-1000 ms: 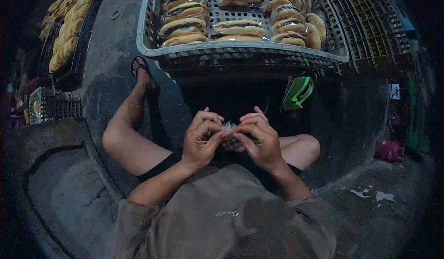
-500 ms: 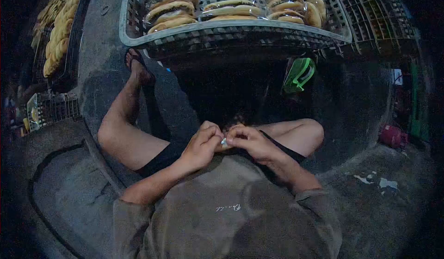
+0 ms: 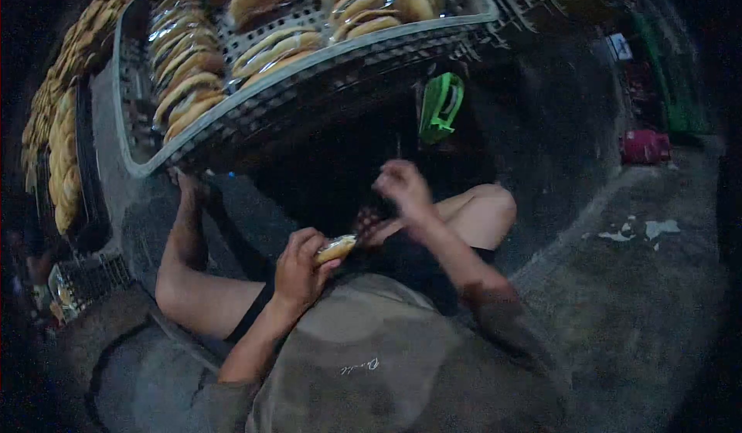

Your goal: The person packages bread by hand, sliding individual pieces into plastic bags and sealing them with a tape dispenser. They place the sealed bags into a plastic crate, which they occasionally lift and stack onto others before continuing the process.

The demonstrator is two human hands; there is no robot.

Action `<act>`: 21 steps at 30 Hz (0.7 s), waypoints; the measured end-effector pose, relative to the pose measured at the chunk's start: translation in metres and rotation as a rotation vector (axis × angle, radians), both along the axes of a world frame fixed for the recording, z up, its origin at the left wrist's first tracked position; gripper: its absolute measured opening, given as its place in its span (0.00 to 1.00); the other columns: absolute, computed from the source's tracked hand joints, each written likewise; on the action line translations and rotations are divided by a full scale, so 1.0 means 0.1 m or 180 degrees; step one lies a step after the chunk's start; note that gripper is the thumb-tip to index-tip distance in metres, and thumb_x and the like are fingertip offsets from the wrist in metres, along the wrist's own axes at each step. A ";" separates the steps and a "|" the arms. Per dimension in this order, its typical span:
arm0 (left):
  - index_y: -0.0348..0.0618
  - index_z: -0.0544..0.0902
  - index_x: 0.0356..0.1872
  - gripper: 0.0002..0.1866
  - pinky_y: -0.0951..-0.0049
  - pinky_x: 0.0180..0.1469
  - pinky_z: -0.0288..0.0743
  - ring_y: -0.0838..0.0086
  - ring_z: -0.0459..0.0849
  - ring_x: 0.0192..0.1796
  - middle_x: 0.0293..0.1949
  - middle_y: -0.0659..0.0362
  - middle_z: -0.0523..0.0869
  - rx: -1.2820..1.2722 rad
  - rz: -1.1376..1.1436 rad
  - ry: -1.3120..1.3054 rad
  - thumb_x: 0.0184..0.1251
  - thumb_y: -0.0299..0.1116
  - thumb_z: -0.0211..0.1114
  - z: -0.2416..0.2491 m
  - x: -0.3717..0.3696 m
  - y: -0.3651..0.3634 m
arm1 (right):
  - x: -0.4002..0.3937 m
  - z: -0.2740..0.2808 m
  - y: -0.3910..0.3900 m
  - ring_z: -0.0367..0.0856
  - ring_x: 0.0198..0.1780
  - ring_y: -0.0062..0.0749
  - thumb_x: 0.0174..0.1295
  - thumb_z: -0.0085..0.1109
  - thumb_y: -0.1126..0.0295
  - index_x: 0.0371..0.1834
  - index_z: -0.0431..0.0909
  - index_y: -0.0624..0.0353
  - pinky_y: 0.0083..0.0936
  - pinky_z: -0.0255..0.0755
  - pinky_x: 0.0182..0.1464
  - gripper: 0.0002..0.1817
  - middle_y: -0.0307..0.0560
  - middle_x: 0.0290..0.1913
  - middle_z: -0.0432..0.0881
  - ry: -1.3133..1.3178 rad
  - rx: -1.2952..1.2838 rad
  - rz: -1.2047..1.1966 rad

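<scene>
My left hand (image 3: 300, 267) is wrapped around a filled bread roll (image 3: 334, 251) in clear plastic, held above my lap. Its far end points toward the right and shows glossy film. My right hand (image 3: 403, 190) is up and away from the roll, over the dark area between my legs and the crate. Its fingers look bent but are smeared by motion, so I cannot make out whether anything is in them. A plastic crate (image 3: 301, 61) in front of me holds several wrapped filled rolls (image 3: 189, 70) in rows.
A bright green strapped object (image 3: 440, 108) lies beyond my right hand. Trays of unwrapped bread (image 3: 66, 166) stand at the far left, near a small basket (image 3: 93, 282). A pink rounded object (image 3: 645, 147) sits on the floor at right, with white scraps (image 3: 661, 228) nearer.
My hands, together at the roll before, are now apart: the right has moved up and away, while the left keeps the roll. The view has turned, shifting the crate left and tilting it.
</scene>
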State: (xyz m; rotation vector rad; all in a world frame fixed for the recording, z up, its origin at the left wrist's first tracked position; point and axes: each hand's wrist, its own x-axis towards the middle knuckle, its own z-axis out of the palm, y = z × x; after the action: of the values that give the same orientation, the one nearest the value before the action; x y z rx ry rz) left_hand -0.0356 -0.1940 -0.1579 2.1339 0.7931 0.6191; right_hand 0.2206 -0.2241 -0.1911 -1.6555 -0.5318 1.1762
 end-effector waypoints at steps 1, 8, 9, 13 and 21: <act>0.44 0.70 0.53 0.24 0.57 0.44 0.79 0.53 0.81 0.47 0.48 0.49 0.77 0.0026 -0.0038 -0.0031 0.61 0.39 0.71 0.01 0.01 0.05 | 0.32 0.02 0.10 0.75 0.50 0.31 0.64 0.61 0.69 0.59 0.70 0.62 0.30 0.71 0.55 0.21 0.46 0.50 0.78 -0.0477 -0.0209 -0.0445; 0.44 0.69 0.54 0.22 0.59 0.45 0.80 0.54 0.80 0.49 0.51 0.47 0.74 0.0244 0.0092 -0.0176 0.66 0.42 0.66 0.16 0.19 0.21 | 2.03 -1.12 0.39 0.81 0.44 0.37 0.65 0.63 0.56 0.49 0.81 0.62 0.33 0.74 0.45 0.19 0.47 0.43 0.83 -0.0052 -0.0817 -0.1464; 0.46 0.67 0.55 0.24 0.60 0.42 0.82 0.54 0.80 0.49 0.52 0.48 0.73 0.0280 0.0068 -0.0112 0.65 0.42 0.67 0.18 0.20 0.22 | 2.09 -1.17 0.43 0.81 0.45 0.38 0.65 0.63 0.55 0.49 0.82 0.62 0.34 0.74 0.44 0.20 0.48 0.44 0.84 0.0291 -0.1064 -0.1434; 0.46 0.67 0.54 0.23 0.60 0.42 0.82 0.54 0.79 0.50 0.52 0.47 0.72 0.0386 -0.0038 -0.0097 0.65 0.41 0.67 0.20 0.21 0.24 | 2.28 -1.44 0.41 0.82 0.45 0.39 0.66 0.61 0.58 0.48 0.84 0.60 0.35 0.74 0.41 0.17 0.50 0.46 0.85 0.0161 -0.0755 -0.1575; 0.46 0.68 0.55 0.23 0.63 0.44 0.79 0.57 0.78 0.51 0.52 0.47 0.72 0.0199 -0.0049 -0.0510 0.68 0.47 0.63 0.15 0.23 0.32 | 1.85 -1.46 0.01 0.78 0.39 0.31 0.62 0.55 0.72 0.44 0.84 0.61 0.30 0.69 0.43 0.11 0.44 0.41 0.84 -0.0420 -0.0830 -0.1381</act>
State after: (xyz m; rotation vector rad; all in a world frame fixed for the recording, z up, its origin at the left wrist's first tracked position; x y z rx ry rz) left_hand -0.0124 -0.1618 -0.1426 2.1136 0.6768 0.8051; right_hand 0.4060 -0.2229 -0.3371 -1.9584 -0.0862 0.8441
